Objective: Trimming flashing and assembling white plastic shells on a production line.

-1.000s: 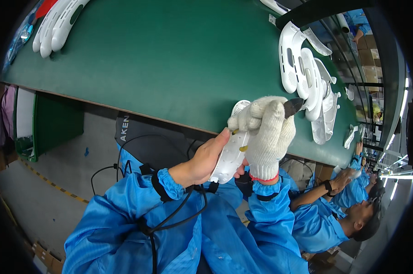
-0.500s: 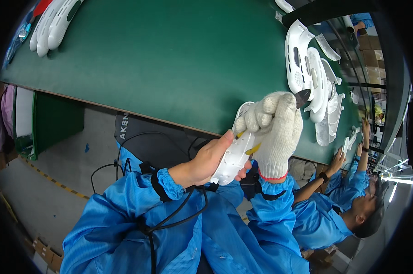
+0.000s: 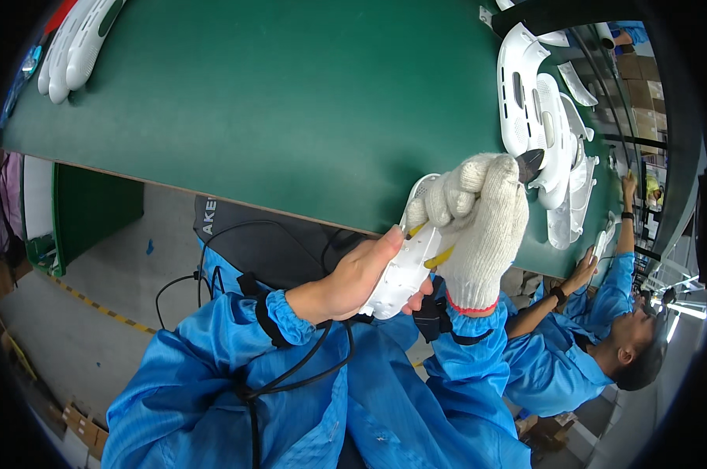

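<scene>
My left hand (image 3: 357, 280), bare, is closed round a white curved plastic part (image 3: 404, 273) held over the table's near edge. Its inner side, with small raised bosses, faces up, and a perforated end shows past the glove. My right hand (image 3: 478, 219) wears a white knitted glove with a red cuff edge. It is closed round yellow-handled pliers (image 3: 441, 258); two yellow ends stick out beside the white part and a dark pointed end shows past the thumb side. The glove hides the middle of the tool. It overlaps the upper part of the white piece; whether they touch, I cannot tell.
The green table (image 3: 275, 102) spreads ahead. White plastic shells (image 3: 517, 94) lie piled at its right, and more white parts (image 3: 87, 47) at the far left. A green bin (image 3: 95, 207) stands below on the left. A co-worker in blue (image 3: 564, 359) handles a white part at right.
The view has shifted slightly, so the table parts sit a little differently. Both hands keep their grips, with the gloved one slightly farther right. The co-worker's arm has moved.
</scene>
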Tool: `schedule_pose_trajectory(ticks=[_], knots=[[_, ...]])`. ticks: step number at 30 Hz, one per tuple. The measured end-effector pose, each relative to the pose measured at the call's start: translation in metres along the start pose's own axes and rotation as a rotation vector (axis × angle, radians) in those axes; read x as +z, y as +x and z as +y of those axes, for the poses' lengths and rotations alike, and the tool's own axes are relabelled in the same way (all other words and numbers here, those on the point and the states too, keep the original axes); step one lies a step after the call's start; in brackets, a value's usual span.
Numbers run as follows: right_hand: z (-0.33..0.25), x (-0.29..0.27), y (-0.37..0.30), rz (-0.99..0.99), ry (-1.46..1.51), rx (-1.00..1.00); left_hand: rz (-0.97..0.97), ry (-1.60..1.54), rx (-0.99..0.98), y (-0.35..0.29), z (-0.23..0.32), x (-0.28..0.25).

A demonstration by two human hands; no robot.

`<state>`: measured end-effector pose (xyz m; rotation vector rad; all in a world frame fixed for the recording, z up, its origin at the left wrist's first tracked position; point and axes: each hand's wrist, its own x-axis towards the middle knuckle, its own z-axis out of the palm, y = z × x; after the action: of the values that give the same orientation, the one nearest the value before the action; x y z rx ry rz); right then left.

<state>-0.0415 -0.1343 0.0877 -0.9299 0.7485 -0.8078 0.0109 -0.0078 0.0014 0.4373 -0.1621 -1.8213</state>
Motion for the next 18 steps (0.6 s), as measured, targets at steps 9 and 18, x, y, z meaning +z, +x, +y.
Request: schedule_pose_trajectory(ticks=[9, 18], knots=[[0.003, -0.005, 0.002, -0.024, 0.021, 0.022, -0.015, 0.008, 0.012, 0.001, 0.0, 0.001], [0.002, 0.009, -0.002, 0.059, -0.046, 0.006, 0.011, -0.048, 0.026, 0.001, 0.003, 0.005]])
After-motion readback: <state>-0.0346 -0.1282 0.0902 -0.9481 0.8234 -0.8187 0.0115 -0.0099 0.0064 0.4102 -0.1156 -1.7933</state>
